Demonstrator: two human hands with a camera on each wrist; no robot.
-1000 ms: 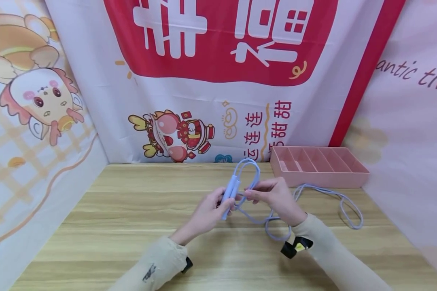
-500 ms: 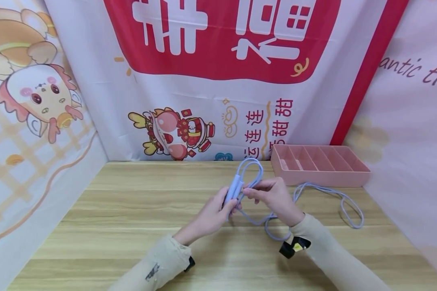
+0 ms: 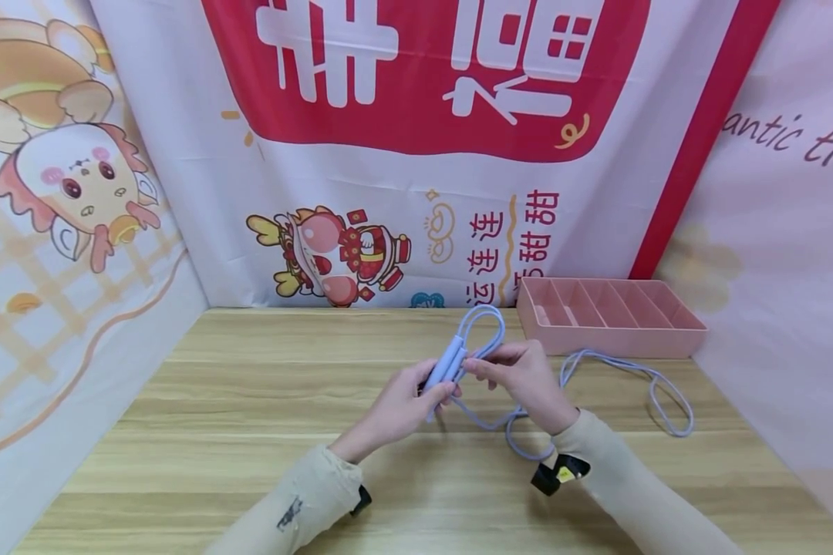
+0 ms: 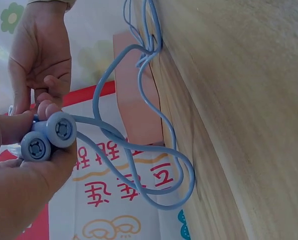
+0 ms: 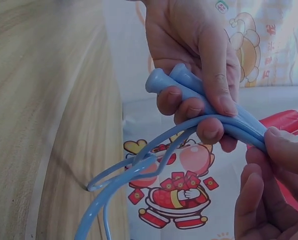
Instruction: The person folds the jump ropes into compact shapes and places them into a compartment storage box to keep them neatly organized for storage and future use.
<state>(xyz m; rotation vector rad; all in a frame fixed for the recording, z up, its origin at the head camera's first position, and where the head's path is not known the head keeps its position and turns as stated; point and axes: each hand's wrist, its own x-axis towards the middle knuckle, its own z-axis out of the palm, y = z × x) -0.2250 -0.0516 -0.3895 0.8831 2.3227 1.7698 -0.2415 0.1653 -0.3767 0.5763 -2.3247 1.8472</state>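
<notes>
My left hand (image 3: 404, 402) grips both light-blue handles (image 3: 444, 366) of a jump rope side by side, with the thumb across them. In the left wrist view the round handle ends (image 4: 63, 129) face the camera. At the handles' other end, my right hand (image 3: 530, 383) pinches the blue cord with thumb and fingertips. A doubled cord loop (image 3: 498, 320) arches above both hands. Seen from the right wrist, cord (image 5: 161, 132) also runs along the handles under the left thumb, and the right fingers (image 5: 283, 150) are at the handles' tips.
The remaining cord (image 3: 673, 389) trails in loops over the wooden table (image 3: 250, 462) to the right. A pink compartment box (image 3: 611, 343) stands at the back right, against the printed cloth (image 3: 389, 173) behind the table.
The handles and the cord loop have shifted slightly to the right and tilted more that way. Both hands keep their hold, and the right hand has barely moved.
</notes>
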